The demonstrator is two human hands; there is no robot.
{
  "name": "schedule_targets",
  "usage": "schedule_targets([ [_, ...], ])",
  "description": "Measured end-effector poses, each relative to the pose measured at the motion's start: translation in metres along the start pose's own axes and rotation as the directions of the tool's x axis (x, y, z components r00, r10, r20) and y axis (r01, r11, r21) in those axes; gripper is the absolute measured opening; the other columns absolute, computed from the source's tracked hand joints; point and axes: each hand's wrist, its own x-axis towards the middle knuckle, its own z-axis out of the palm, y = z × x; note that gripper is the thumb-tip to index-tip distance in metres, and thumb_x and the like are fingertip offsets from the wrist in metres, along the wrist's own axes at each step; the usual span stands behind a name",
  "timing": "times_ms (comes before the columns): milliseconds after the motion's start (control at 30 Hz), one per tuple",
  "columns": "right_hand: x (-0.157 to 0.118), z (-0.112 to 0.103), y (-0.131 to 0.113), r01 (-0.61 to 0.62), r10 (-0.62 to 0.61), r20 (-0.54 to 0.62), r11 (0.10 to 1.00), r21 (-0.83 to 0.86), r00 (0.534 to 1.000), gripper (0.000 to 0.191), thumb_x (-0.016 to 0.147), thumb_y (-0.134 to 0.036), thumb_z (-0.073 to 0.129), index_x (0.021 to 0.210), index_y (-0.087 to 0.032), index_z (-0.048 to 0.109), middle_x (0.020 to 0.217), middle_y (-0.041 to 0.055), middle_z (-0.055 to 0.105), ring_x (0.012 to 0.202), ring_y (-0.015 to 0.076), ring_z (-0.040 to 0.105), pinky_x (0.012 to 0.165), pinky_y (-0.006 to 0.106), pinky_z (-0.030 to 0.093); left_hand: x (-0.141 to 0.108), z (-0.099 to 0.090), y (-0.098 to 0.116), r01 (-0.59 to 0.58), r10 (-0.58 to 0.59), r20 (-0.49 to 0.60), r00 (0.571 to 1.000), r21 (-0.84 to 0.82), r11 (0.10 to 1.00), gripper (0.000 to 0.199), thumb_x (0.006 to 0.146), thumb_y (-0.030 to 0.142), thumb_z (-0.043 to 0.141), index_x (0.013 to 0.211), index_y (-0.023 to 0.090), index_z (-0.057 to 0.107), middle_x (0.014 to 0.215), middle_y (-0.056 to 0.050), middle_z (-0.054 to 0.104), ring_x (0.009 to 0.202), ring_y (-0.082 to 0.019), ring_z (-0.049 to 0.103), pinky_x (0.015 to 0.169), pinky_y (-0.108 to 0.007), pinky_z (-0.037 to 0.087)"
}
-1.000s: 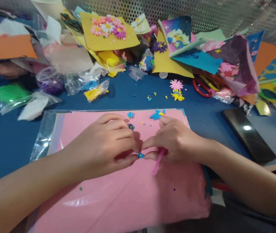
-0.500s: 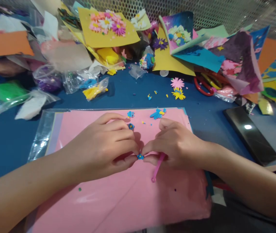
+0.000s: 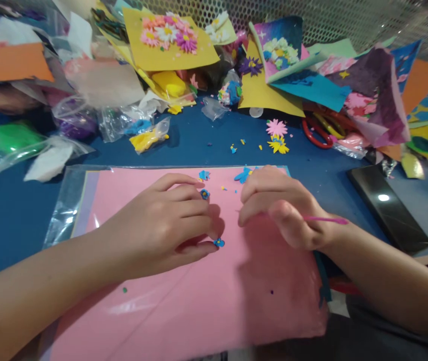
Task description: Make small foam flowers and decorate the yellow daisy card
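Between the thumb and finger of my left hand [image 3: 168, 220] is a tiny blue clay flower [image 3: 219, 242] with a yellow centre. My right hand [image 3: 285, 208] is lifted away to the right, its fingers curled round a thin pink clay tool [image 3: 326, 219] that points back over the wrist. Both hands are above a pink sheet [image 3: 183, 306] in a clear plastic sleeve. By my left fingertips lie a second small blue flower [image 3: 204, 194] and a blue clay bit [image 3: 204, 175]. Blue clay with some yellow [image 3: 243, 175] sits beyond my right hand, partly hidden by it.
Bagged yellow clay [image 3: 148, 140] and green clay [image 3: 12, 138] lie at the left. Pink [image 3: 276, 127] and yellow flowers [image 3: 278, 145] rest behind the sheet. Red-handled scissors [image 3: 317, 135] and a black phone [image 3: 387, 208] are at the right. Decorated cards [image 3: 202, 52] line the back.
My right hand has let go of the small flower and moved up and right. The pink tool has swung from pointing down to lying nearly level. My left hand stays on the flower.
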Motion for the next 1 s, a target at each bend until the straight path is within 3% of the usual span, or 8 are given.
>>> schedule_targets([
  [100, 0.0, 0.0, -0.003, -0.095, 0.078, 0.12, 0.985, 0.141, 0.99, 0.063, 0.111, -0.042, 0.028, 0.074, -0.014, 0.07, 0.066, 0.0034, 0.069, 0.061, 0.0091, 0.061, 0.065, 0.026, 0.046, -0.001, 0.001, -0.001, 0.005, -0.005, -0.009, 1.0, -0.021, 1.0, 0.013, 0.1, 0.031, 0.058, 0.096, 0.027, 0.07, 0.089, 0.007, 0.076, 0.087, -0.015, 0.066, 0.108, -0.034, 0.035],
  [267, 0.003, 0.004, -0.004, -0.169, 0.122, 0.267, 0.972, 0.161, 0.956, 0.062, 0.109, -0.043, 0.033, 0.07, -0.013, 0.07, 0.059, 0.0038, 0.067, 0.057, 0.0086, 0.061, 0.059, 0.022, 0.046, -0.001, 0.002, -0.001, -0.002, 0.001, -0.023, 1.0, -0.061, 0.998, 0.007, 0.097, 0.027, 0.062, 0.094, 0.027, 0.068, 0.088, 0.007, 0.076, 0.086, -0.016, 0.066, 0.108, -0.035, 0.036],
  [567, 0.001, 0.008, -0.005, -0.19, 0.162, 0.281, 0.979, 0.076, 0.946, 0.046, 0.105, -0.027, 0.043, 0.074, -0.014, 0.073, 0.062, 0.0029, 0.07, 0.058, 0.0092, 0.06, 0.061, 0.023, 0.045, 0.0, 0.005, -0.003, -0.014, 0.014, -0.016, 1.0, -0.043, 0.999, 0.01, 0.098, 0.028, 0.061, 0.093, 0.026, 0.07, 0.088, 0.006, 0.075, 0.087, -0.016, 0.065, 0.105, -0.035, 0.036],
  [1000, -0.001, 0.013, -0.003, -0.101, 0.112, 0.303, 0.994, -0.051, 0.946, 0.046, 0.106, -0.024, 0.041, 0.072, -0.016, 0.071, 0.063, 0.0022, 0.07, 0.063, 0.0101, 0.063, 0.065, 0.025, 0.045, -0.002, 0.006, -0.005, -0.021, 0.021, -0.013, 1.0, -0.024, 0.999, 0.016, 0.099, 0.029, 0.057, 0.092, 0.027, 0.072, 0.095, 0.005, 0.077, 0.09, -0.016, 0.066, 0.105, -0.036, 0.036],
])
